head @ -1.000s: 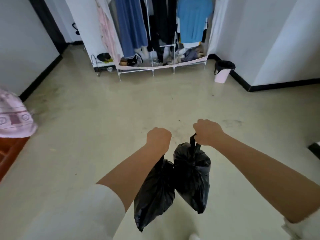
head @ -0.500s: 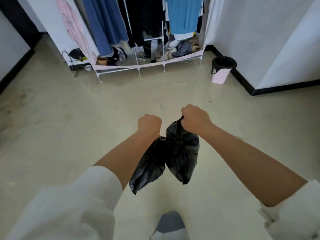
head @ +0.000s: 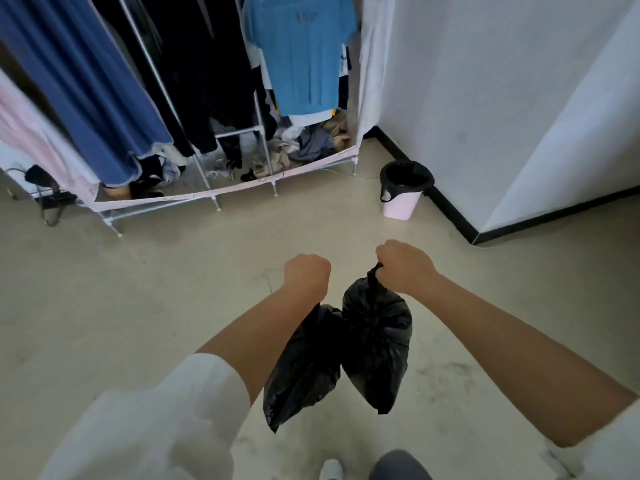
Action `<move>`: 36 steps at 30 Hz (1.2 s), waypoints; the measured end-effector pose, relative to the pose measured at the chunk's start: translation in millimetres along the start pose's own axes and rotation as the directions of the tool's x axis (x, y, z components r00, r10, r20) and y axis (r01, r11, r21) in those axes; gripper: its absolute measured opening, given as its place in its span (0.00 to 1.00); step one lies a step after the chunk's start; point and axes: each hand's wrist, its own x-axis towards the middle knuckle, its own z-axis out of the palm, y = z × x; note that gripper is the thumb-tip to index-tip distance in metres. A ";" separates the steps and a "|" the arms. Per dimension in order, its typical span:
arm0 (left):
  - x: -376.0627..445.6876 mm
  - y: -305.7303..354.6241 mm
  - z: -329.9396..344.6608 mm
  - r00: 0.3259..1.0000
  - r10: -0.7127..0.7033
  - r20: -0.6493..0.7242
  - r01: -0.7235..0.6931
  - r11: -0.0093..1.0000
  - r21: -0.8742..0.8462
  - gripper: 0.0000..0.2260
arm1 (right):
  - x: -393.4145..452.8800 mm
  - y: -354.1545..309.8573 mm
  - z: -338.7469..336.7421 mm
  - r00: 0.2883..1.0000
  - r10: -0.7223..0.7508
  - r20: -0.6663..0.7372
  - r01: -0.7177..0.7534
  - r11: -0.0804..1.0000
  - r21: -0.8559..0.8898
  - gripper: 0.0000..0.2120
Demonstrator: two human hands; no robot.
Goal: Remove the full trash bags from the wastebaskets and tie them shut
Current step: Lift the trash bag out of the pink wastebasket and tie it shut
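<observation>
Two black trash bags hang side by side in front of me. My left hand (head: 306,276) is a fist gripping the left trash bag (head: 303,370), whose neck is hidden behind my wrist. My right hand (head: 403,266) is shut on the twisted neck of the right trash bag (head: 377,344), which looks full and bunched at the top. Ahead to the right, a pink wastebasket (head: 400,206) lined with a black bag stands on the floor against the wall corner.
An open clothes rack (head: 214,194) with hanging garments and a pile of clothes fills the far left and middle. White walls with a black baseboard (head: 446,209) close off the right. Beige floor (head: 138,289) stretches between. My foot (head: 330,469) shows at the bottom edge.
I have moved closer to the rack and the pink wastebasket, which now look larger. Both hands keep holding their bags, which swing slightly.
</observation>
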 end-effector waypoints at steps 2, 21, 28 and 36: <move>59.5 7.2 -17.6 1.000 0.017 0.014 -0.017 1.000 -0.012 0.11 | 50.7 29.2 -11.1 1.000 0.005 0.012 -0.005 1.000 0.008 0.03; 573.9 18.9 -94.7 0.940 -0.213 0.266 0.278 0.931 -0.236 0.13 | 564.7 226.2 -54.9 0.973 -0.140 0.184 0.147 0.989 -0.026 0.12; 753.4 -29.5 -90.8 0.883 -0.301 0.360 0.412 0.864 -0.289 0.14 | 759.4 248.6 -32.1 0.910 -0.193 0.366 0.213 0.977 -0.013 0.13; 919.3 -83.6 -37.9 0.663 -0.528 0.531 0.741 0.567 -0.360 0.14 | 964.1 261.6 45.5 0.836 -0.166 0.523 0.190 0.982 0.007 0.14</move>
